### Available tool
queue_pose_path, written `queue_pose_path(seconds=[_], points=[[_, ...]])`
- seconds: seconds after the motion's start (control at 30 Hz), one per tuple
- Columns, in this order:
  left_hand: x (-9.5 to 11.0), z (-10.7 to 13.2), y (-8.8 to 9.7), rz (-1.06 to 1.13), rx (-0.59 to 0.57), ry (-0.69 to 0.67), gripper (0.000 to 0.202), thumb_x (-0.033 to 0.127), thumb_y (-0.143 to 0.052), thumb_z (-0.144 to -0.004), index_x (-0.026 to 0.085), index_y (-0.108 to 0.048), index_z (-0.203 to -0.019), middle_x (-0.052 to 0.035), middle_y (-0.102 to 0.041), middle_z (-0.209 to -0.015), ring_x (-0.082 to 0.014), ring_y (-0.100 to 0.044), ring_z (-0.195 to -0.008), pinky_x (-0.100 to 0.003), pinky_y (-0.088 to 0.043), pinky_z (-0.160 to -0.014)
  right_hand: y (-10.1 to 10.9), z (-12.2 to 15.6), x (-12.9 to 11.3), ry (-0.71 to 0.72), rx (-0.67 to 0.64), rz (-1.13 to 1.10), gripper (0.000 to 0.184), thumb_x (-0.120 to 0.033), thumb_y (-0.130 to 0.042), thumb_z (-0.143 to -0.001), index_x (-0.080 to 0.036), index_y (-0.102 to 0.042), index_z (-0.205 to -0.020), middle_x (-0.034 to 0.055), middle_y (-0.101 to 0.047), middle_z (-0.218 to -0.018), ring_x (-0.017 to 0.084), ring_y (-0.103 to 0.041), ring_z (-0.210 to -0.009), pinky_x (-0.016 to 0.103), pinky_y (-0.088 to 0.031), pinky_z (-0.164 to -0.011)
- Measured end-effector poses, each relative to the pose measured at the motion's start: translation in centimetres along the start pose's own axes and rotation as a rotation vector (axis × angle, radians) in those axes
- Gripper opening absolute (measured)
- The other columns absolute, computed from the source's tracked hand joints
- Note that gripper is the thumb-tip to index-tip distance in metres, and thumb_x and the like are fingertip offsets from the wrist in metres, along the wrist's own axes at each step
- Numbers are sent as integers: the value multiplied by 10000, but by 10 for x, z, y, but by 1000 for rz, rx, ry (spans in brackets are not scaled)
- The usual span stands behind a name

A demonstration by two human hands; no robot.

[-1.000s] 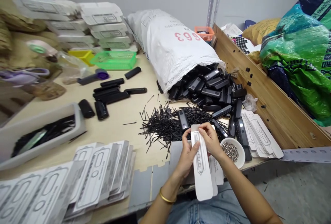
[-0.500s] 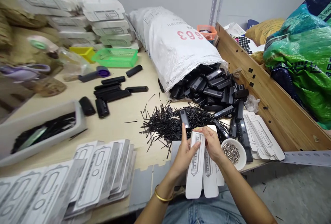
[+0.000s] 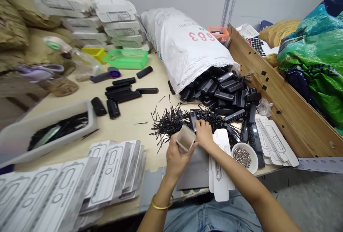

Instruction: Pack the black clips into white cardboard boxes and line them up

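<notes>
My left hand (image 3: 175, 158) holds a small white carton sleeve (image 3: 185, 138), opened into a square tube with its open end toward me. My right hand (image 3: 204, 134) reaches past it and touches a black device (image 3: 193, 120) lying on a heap of thin black sticks (image 3: 174, 123); whether the fingers grip it I cannot tell. Flat white cartons (image 3: 219, 167) lie on the table edge under my right forearm. A white bowl of small metal parts (image 3: 242, 157) sits just right of my wrist.
A white sack (image 3: 187, 46) spills black devices (image 3: 222, 89) at the back. Flat carton stacks (image 3: 80, 182) lie at front left, more (image 3: 276, 139) at right. A grey tray (image 3: 45, 135), green basket (image 3: 125, 58), and wooden board (image 3: 278, 96) stand around.
The two flat cartons held upright earlier are split: one is opened into a tube in my left hand, the other lies on the table. My right hand moved forward to the black device.
</notes>
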State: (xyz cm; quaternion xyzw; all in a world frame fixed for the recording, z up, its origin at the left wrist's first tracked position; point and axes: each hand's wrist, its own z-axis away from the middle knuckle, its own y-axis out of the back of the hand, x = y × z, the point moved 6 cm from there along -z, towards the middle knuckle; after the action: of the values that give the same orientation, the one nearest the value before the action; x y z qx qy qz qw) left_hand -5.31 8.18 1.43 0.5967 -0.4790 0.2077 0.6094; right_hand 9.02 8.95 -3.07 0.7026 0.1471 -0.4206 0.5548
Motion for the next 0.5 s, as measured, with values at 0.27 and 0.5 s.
queue_pose_path(seconds=[0.27, 0.5], points=[[-32, -11, 14, -592, -129, 193, 538, 456, -506, -803, 173, -423, -1253, -120, -560, -1059, -267, -569, -923, -349, -444, -725, 59, -38, 45, -116, -52, -203, 317, -343, -332, -910, -164, -559, -1040, 66, -652, -831, 134, -584, -613, 260, -461, -588], [-4, -10, -24, -651, -232, -164, 584, 278, -664, -689, 216, -488, -1242, -68, -554, -990, -234, -545, -892, -319, -428, -759, 62, 1, 10, -65, -633, -274, 479, -574, -428, -849, -140, -599, -738, -1, -583, -534, 75, -459, -366, 186, -330, -402]])
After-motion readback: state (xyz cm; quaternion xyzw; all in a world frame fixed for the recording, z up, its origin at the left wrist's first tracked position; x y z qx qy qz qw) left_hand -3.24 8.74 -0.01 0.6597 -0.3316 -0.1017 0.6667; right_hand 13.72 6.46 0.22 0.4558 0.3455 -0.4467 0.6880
